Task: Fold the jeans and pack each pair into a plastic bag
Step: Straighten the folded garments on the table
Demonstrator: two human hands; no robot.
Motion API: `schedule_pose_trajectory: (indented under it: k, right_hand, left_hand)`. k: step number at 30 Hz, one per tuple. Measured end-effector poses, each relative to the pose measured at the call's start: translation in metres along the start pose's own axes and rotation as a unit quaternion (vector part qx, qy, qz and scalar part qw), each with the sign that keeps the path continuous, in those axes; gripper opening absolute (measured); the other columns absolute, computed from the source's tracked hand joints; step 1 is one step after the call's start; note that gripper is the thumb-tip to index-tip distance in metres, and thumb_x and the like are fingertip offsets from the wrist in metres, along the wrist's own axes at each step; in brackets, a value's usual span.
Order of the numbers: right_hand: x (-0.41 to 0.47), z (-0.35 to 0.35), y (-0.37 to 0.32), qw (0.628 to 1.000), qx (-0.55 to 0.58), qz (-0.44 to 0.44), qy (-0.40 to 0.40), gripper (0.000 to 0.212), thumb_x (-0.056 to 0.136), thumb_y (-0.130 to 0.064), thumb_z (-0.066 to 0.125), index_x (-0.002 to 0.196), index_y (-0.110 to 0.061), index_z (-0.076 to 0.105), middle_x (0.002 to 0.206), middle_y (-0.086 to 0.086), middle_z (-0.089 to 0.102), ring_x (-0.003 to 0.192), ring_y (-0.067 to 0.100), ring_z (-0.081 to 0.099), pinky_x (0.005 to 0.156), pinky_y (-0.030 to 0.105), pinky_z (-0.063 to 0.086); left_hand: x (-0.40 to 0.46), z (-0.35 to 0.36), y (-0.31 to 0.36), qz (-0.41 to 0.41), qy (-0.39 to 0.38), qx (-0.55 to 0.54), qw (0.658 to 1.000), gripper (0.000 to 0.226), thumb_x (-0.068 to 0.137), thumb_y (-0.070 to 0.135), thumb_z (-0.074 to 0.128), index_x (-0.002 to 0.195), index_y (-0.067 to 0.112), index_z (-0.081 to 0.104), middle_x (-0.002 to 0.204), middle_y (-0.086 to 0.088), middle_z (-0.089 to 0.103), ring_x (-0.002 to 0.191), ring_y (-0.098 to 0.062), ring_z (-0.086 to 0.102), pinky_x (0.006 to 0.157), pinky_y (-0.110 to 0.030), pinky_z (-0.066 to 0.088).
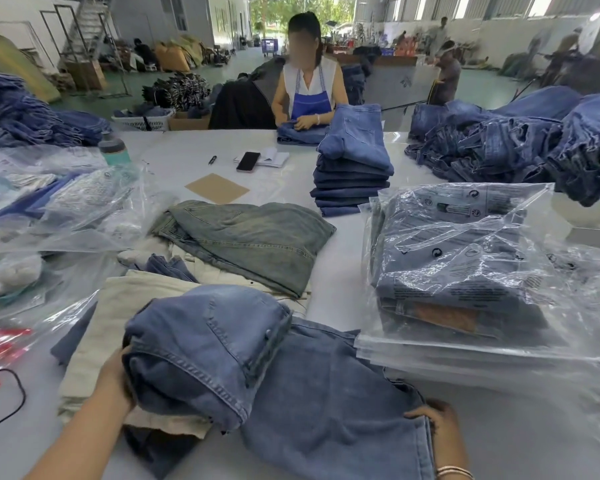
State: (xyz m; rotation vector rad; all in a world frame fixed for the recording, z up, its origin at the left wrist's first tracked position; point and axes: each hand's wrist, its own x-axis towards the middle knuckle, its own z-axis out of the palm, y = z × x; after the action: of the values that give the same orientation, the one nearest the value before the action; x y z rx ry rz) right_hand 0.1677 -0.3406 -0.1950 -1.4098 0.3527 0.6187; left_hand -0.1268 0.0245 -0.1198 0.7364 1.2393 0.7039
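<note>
**Crowded desk, one pair of jeans mid-fold**

So the white desk (174, 157) is packed. Biggest thing around is the heap of loose denim (520, 143) on the far right, with another blue pile (28, 116) far left. Close on the right sits a stack of bagged jeans (465, 265) in shiny plastic, right up against the working spot and touching the jeans' edge. On the left there's a spread of plastic bags (59, 209), some with stuff inside. In the middle, a greenish-grey pair (250, 244) lies on top of cream trousers (125, 306), and behind that a neat tower of folded jeans (354, 174). A person in a blue apron (309, 98) works across the desk. Small bits: a cardboard square (217, 188), a phone (248, 161) on a notepad, a teal bottle (114, 148).

The blue jeans (291, 393) lie at the near edge, long axis running left to right. Their left part is doubled over into a thick bundle lifted off the desk, overlapping the cream trousers.

Left hand (116, 379) has its grip wrapped round the bundle's left end. Right hand (437, 419) pinches the flat right edge, fingers curled over the denim.
</note>
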Motion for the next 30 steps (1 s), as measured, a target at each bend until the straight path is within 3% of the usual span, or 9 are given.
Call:
schedule_pose_trajectory:
  k: [4, 7, 10, 12, 14, 17, 20, 23, 30]
  right_hand:
    - [0.010, 0.006, -0.004, 0.998, 0.015, 0.056, 0.032, 0.029, 0.082, 0.006, 0.062, 0.066, -0.015, 0.071, 0.092, 0.013, 0.067, 0.086, 0.028, 0.059, 0.078, 0.023, 0.039]
    - [0.008, 0.001, -0.002, 0.998, 0.000, 0.058, 0.037, 0.028, 0.088, 0.009, 0.053, 0.077, -0.007, 0.073, 0.101, 0.017, 0.070, 0.082, 0.024, 0.060, 0.064, 0.020, 0.044]
    - [-0.014, 0.007, -0.002, 0.997, 0.054, 0.057, -0.021, 0.039, 0.091, -0.010, 0.054, 0.058, -0.002, 0.074, 0.074, 0.012, 0.073, 0.056, 0.022, 0.068, 0.043, 0.021, 0.051]
    - [-0.024, 0.022, -0.004, 0.988, 0.102, 0.109, -0.050, 0.050, 0.096, -0.034, 0.048, 0.072, 0.002, 0.073, 0.074, 0.018, 0.070, 0.057, 0.027, 0.068, 0.056, 0.032, 0.054]
    - [-0.028, 0.042, -0.005, 0.995, -0.005, 0.092, -0.041, 0.030, 0.096, -0.022, 0.054, 0.097, 0.006, 0.065, 0.085, 0.018, 0.064, 0.070, 0.030, 0.061, 0.067, 0.035, 0.049]
    - [-0.057, 0.082, -0.003, 0.984, -0.130, 0.057, -0.106, 0.006, 0.080, 0.005, 0.065, 0.083, 0.009, 0.062, 0.068, 0.013, 0.063, 0.062, 0.023, 0.057, 0.061, 0.029, 0.046]
    - [-0.109, 0.131, -0.015, 0.946, -0.142, 0.029, -0.291, 0.020, 0.059, 0.004, 0.067, 0.078, 0.002, 0.062, 0.069, 0.013, 0.066, 0.062, 0.016, 0.062, 0.063, 0.024, 0.051]
    - [-0.136, 0.157, -0.057, 0.940, -0.030, -0.050, -0.337, 0.035, 0.052, 0.007, 0.053, 0.085, -0.001, 0.060, 0.071, 0.010, 0.065, 0.064, 0.018, 0.062, 0.057, 0.025, 0.051]
    - [-0.092, 0.057, -0.200, 0.941, -0.123, -0.314, -0.014, 0.026, 0.076, 0.012, 0.053, 0.076, -0.014, 0.058, 0.055, -0.008, 0.064, 0.050, 0.005, 0.058, 0.041, 0.011, 0.041]
  left_hand:
    - [0.020, -0.030, 0.014, -0.046, 0.046, -0.028, 0.997, 0.024, 0.099, 0.037, 0.038, 0.106, 0.019, 0.051, 0.078, -0.005, 0.056, 0.067, -0.022, 0.054, 0.053, -0.031, 0.048]
    - [0.020, -0.024, 0.024, -0.039, -0.006, 0.061, 0.997, 0.052, 0.083, 0.068, 0.051, 0.097, 0.019, 0.062, 0.087, -0.008, 0.059, 0.078, -0.027, 0.056, 0.070, -0.035, 0.045]
    - [0.012, -0.002, 0.025, 0.051, -0.058, 0.215, 0.974, 0.062, 0.079, 0.059, 0.065, 0.117, 0.011, 0.060, 0.106, -0.010, 0.066, 0.088, -0.025, 0.062, 0.081, -0.037, 0.050]
    - [0.009, 0.010, 0.017, 0.087, -0.080, 0.284, 0.951, 0.092, 0.058, 0.050, 0.085, 0.130, 0.005, 0.050, 0.119, -0.016, 0.062, 0.100, -0.028, 0.062, 0.091, -0.041, 0.050]
    - [0.010, 0.015, 0.004, 0.102, -0.067, 0.363, 0.924, 0.112, 0.045, 0.038, 0.091, 0.137, 0.004, 0.038, 0.125, -0.019, 0.057, 0.112, -0.034, 0.057, 0.098, -0.046, 0.045]
    - [0.015, 0.013, -0.012, 0.144, 0.006, 0.477, 0.867, 0.077, 0.067, 0.021, 0.083, 0.131, 0.011, 0.040, 0.114, -0.019, 0.060, 0.100, -0.036, 0.057, 0.085, -0.042, 0.046]
    - [0.020, 0.012, -0.010, 0.169, 0.017, 0.430, 0.887, 0.033, 0.078, 0.010, 0.072, 0.104, 0.011, 0.052, 0.098, -0.018, 0.065, 0.088, -0.033, 0.058, 0.081, -0.044, 0.048]
    - [0.028, 0.002, 0.001, 0.196, 0.049, 0.371, 0.906, 0.019, 0.082, 0.001, 0.063, 0.100, 0.004, 0.058, 0.097, -0.022, 0.065, 0.091, -0.036, 0.059, 0.081, -0.045, 0.048]
    - [0.034, -0.020, 0.009, 0.205, 0.149, 0.303, 0.919, 0.032, 0.084, 0.002, 0.058, 0.116, 0.002, 0.054, 0.104, -0.027, 0.062, 0.090, -0.039, 0.057, 0.077, -0.045, 0.044]
